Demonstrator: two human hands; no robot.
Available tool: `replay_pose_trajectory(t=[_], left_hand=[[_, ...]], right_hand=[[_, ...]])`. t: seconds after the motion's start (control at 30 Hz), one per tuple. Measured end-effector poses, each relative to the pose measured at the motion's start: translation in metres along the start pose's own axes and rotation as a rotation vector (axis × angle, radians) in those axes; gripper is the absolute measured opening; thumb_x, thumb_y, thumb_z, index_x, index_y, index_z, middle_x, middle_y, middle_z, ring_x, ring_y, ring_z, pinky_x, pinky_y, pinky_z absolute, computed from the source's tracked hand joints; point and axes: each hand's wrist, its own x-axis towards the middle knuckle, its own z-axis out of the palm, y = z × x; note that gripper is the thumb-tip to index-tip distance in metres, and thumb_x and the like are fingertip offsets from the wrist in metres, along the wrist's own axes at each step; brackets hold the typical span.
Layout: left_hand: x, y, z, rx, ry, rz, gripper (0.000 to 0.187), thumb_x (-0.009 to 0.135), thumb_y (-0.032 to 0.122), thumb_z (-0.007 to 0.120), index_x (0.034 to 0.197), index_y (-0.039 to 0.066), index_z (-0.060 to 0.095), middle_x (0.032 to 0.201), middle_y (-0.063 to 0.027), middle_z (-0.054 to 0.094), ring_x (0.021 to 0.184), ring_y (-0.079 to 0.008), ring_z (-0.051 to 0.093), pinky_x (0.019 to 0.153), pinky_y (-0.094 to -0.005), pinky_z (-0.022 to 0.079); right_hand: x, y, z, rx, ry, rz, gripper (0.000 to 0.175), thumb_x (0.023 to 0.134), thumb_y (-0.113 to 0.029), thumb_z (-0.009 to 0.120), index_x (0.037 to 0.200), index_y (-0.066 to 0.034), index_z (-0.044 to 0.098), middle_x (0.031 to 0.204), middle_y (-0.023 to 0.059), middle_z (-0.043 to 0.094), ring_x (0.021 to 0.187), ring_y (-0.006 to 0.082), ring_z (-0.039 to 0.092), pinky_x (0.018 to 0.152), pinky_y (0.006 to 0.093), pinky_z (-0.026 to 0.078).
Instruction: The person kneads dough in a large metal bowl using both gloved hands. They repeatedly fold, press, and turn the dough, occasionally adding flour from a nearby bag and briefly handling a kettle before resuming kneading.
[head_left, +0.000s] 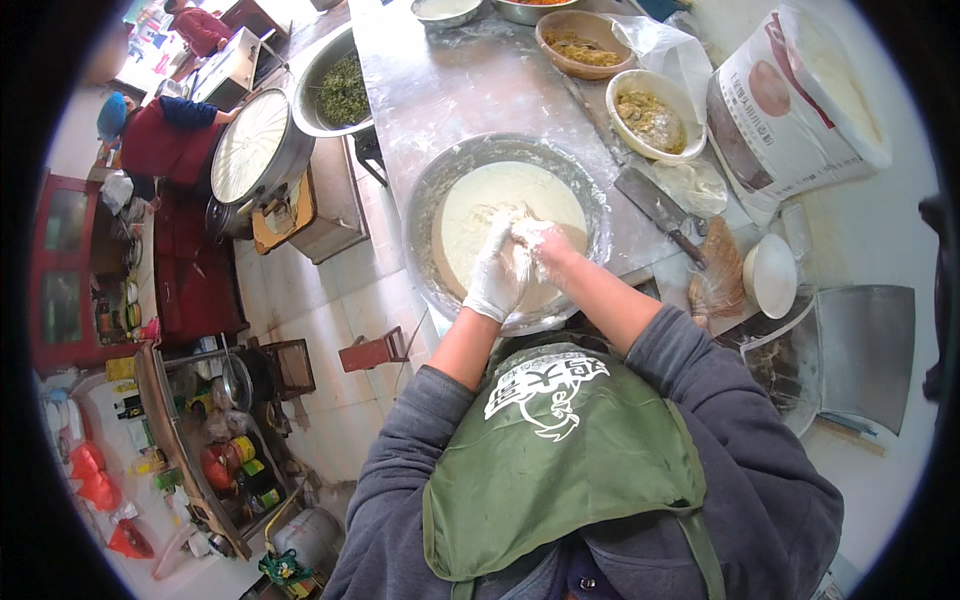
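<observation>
A wide metal basin (420, 199) stands at the table's near end, holding pale, wet dough (517, 184). Over the dough, my left hand (501, 274) wears a thin, whitish glove smeared with dough. My right hand (549, 246) meets it at the fingers and is coated with white, sticky dough; no glove shows at its wrist. The fingers of both hands overlap and are partly hidden by dough, so what lies between them is unclear.
Right of the basin lie a cleaver (651, 201), a straw brush (718, 262) and a white bowl (771, 276). Filling bowls (646, 112) and a flour sack (780, 112) stand beyond. At left, a co-worker (169, 139) touches a large round steamer (255, 146) near a basin of chopped greens (341, 90).
</observation>
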Motion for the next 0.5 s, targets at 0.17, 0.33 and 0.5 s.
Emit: replay_pose_trajectory(t=[0.17,0.33,0.5], left_hand=[[-0.015,0.007,-0.013,0.721,-0.155,0.184,0.069,0.088,0.003,0.060,0.153,0.002,0.035,0.150,-0.0093,0.046,0.135,-0.0205,0.045,0.111,-0.0323,0.037],[0.004,-0.010,-0.030,1.267,0.037,0.244,0.060,0.086,0.000,0.055,0.145,0.000,0.043,0.144,-0.0136,0.050,0.134,-0.0245,0.045,0.113,-0.0359,0.035],[-0.013,0.001,-0.017,0.996,-0.203,0.088,0.057,0.083,-0.004,0.056,0.140,0.003,0.054,0.138,-0.0137,0.057,0.126,-0.0246,0.054,0.107,-0.0339,0.042]], right_hand=[[-0.007,-0.020,-0.002,0.272,0.001,0.202,0.028,0.097,-0.022,0.064,0.118,-0.0034,0.066,0.106,0.0095,0.071,0.090,0.0199,0.069,0.074,0.0309,0.057],[-0.025,-0.008,0.037,0.161,-0.077,0.241,0.032,0.097,-0.027,0.064,0.122,-0.0064,0.066,0.107,0.0069,0.071,0.093,0.0209,0.069,0.080,0.0346,0.057],[-0.009,-0.002,0.019,0.088,-0.004,0.013,0.030,0.093,-0.023,0.067,0.119,-0.0069,0.068,0.103,0.0046,0.073,0.090,0.0203,0.069,0.080,0.0323,0.055]])
